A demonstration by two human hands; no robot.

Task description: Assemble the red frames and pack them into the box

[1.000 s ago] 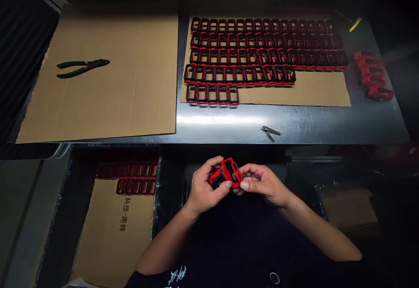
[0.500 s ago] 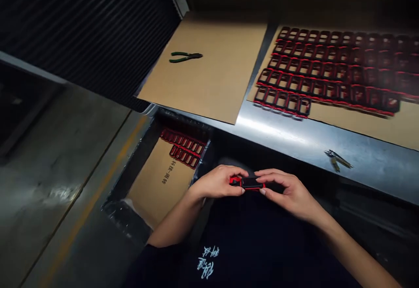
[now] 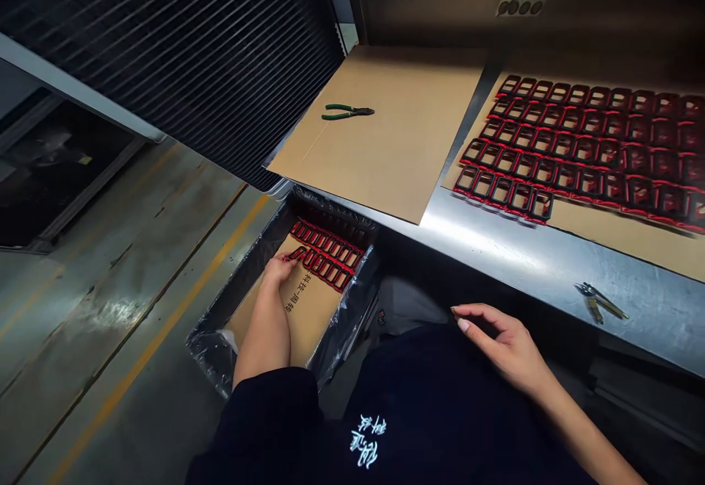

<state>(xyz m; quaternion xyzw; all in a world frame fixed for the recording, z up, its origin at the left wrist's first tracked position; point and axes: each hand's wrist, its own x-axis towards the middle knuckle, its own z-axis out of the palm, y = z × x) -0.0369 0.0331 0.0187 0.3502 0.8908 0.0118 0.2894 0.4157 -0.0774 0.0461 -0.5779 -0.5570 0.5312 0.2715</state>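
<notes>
My left hand [image 3: 278, 270] reaches into the lined box [image 3: 206, 334] at lower left. Its fingers are closed on a red-and-black rectangular frame [image 3: 297, 254], at the left end of the nearer of two rows of like frames [image 3: 333, 248] on a cardboard sheet [image 3: 311, 309]. In front of my dark shirt, near the bench edge, is my right hand [image 3: 504, 342]. Its thumb and forefinger are pinched together, with a tiny dark spot at the tips too small to name.
Green-handled pliers [image 3: 348, 112] lie on a cardboard sheet [image 3: 396, 154] on the metal bench [image 3: 474, 231]. Several rows of red-and-black frames [image 3: 578, 147] cover another sheet at right. Small cutters [image 3: 600, 303] rest near the bench's front edge. A black ribbed panel [image 3: 192, 51] stands at left.
My left hand has gone from in front of me down into the box, taking the frame with it. My right hand has let go of that frame. The view has shifted.
</notes>
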